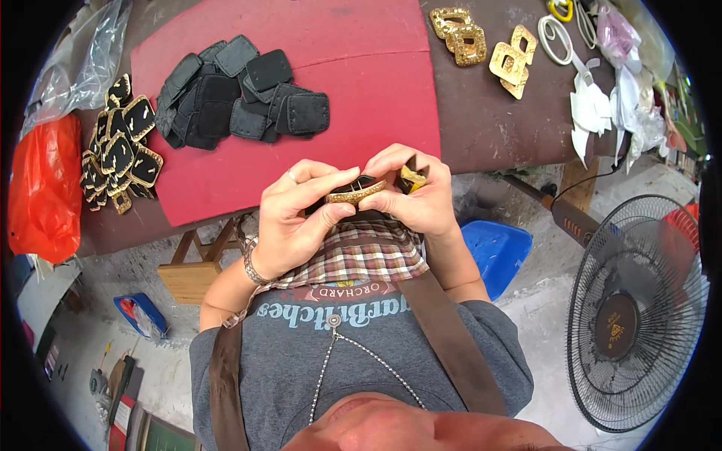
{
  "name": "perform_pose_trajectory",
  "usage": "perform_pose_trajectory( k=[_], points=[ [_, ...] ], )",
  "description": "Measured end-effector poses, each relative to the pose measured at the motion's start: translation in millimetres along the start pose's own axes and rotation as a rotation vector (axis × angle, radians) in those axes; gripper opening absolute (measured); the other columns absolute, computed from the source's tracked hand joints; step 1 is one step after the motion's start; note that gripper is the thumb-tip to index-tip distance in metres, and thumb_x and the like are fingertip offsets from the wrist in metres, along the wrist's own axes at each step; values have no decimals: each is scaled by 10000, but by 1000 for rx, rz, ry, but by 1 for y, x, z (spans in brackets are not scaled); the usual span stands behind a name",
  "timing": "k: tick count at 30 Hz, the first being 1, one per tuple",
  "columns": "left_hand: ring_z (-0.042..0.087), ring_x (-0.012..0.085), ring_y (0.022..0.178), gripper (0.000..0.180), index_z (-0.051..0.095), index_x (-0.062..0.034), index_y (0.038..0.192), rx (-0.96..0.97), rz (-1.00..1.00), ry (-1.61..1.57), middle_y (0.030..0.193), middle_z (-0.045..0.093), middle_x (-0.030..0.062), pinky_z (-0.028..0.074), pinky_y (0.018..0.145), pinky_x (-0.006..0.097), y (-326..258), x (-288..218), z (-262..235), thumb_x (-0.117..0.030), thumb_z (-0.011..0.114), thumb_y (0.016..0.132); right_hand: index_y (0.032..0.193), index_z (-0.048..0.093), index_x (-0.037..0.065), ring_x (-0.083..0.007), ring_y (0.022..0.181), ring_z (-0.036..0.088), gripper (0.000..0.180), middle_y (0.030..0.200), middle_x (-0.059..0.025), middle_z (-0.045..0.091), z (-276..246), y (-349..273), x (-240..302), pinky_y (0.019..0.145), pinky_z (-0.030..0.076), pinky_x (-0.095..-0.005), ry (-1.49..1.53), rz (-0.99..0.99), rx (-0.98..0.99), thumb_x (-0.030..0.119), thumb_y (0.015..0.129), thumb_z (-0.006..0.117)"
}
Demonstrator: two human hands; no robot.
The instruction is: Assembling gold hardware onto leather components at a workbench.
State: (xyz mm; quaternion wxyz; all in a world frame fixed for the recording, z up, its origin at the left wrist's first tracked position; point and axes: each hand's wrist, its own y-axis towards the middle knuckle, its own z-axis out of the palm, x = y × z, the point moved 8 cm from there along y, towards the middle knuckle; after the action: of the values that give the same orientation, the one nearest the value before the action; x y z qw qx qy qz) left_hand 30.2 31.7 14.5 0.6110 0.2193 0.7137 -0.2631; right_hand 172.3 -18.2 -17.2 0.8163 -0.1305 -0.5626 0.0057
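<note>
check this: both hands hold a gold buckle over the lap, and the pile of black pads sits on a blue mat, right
Not quite. The mat is red, not blue, as the head view shows. The rest holds: left hand and right hand hold the gold buckle, and the black pads lie on it.

At a cluttered workbench [496, 113], a mat [361, 68] covers the middle of the top, with a heap of flat square pads [241, 90] lying on its left half. A pile of framed buckles [120, 150] sits just left of the mat, a bag [45, 188] beyond them at the edge. Open buckle frames [481, 45] lie to the right. A fan [639, 316] stands on the floor, lower right, a stool [192, 270] under the bench's near edge.
</note>
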Motion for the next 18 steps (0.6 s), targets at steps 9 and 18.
perform_pose_trajectory(
  k=[9,18],
  points=[
    [656,203,882,236,691,-24,936,-29,188,-24,920,656,105,532,729,292,-2,-7,-2,6,750,709,847,651,-20,-150,759,616,285,845,-129,638,6,-2,10,626,484,-235,-158,-245,158,21,632,833],
    [607,238,998,194,639,12,942,216,198,-19,1027,606,148,505,838,336,-3,-5,8,-8,715,765,824,635,22,-99,626,571,233,832,-55,636,13,-9,18,498,423,-230,-200,-373,270,54,670,807]
  ],
)
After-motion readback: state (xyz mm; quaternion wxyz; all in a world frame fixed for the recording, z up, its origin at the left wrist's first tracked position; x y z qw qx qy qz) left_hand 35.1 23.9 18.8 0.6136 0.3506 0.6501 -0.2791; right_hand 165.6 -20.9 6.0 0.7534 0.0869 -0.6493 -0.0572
